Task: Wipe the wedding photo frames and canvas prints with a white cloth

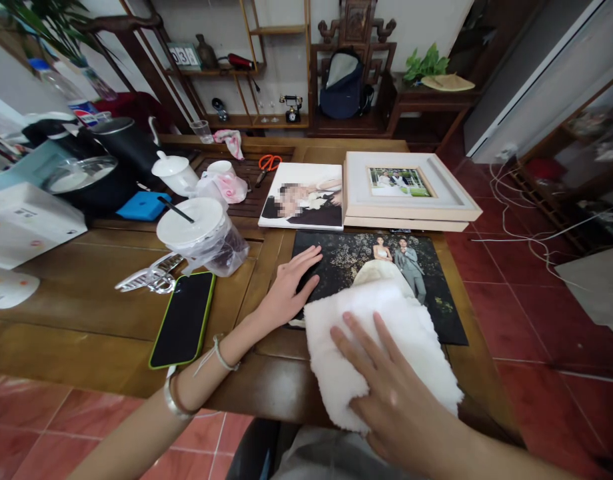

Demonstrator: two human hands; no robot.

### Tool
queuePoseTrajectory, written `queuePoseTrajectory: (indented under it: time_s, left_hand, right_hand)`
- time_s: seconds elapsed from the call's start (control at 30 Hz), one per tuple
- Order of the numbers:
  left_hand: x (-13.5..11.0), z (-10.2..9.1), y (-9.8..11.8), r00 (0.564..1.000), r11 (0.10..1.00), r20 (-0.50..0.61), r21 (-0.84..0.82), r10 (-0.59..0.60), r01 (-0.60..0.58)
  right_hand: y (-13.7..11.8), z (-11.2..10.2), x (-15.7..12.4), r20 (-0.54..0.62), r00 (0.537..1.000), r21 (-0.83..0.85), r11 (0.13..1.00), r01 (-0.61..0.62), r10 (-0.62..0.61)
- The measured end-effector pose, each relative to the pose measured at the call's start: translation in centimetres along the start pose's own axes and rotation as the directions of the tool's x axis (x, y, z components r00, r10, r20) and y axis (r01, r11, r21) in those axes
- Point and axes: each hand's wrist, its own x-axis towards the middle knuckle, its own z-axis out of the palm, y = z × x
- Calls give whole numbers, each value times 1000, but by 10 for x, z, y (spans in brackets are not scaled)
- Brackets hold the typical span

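A dark photo print [336,263] of a couple in wedding clothes lies flat near the table's front edge. My left hand [289,287] rests on its left side, fingers stretched out and holding nothing. Over the print's lower part is a fluffy white cloth [406,320], which hides that area and overhangs toward me. My right hand [381,373] lies on the cloth with its fingers spread, pressing it from above rather than gripping it. Just behind the print are a white photo panel [316,177] and a pale wooden picture frame [356,207] stacked on another.
Left of my left arm lie a phone [184,320], a silvery hair clip [154,273] and a lidded drink cup [206,233] in plastic. Orange-handled scissors [269,163], a white teapot [175,173] and a blue box [142,205] stand farther back. Cables [531,227] trail over the floor at right.
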Motion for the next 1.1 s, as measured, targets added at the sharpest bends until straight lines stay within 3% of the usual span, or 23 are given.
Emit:
queuePoseTrajectory:
  time_s: [0.17,0.33,0.53,0.7,0.8,0.93,1.1]
  left_hand:
    - [0,-1,0,1000,1000,-8,4,2,-2]
    - [-2,2,-4,999,999,-34,-2,38,-39]
    - [-2,4,-6,997,999,-55,-17,45,-45]
    - [-2,1,-2,997,997,-76,-71,32,-38]
    - [-2,-1,0,995,992,-97,-123,19,-31]
    - [-1,0,-1,990,980,-143,-193,11,-39]
    - [1,-2,-2,988,973,-153,-226,11,-46]
  right_hand:
    - [19,-16,1,8,1000,28,1000,-14,14]
    - [52,-32,14,-12,996,-58,994,-91,90]
    - [92,-41,33,-102,975,-177,961,-213,197]
    - [114,-36,52,-207,937,-218,921,-324,280]
    - [106,-31,57,-147,955,-222,933,-285,257]
    - [72,-22,56,45,995,-147,985,-85,93]
    - [36,-18,43,170,974,86,987,134,-147]
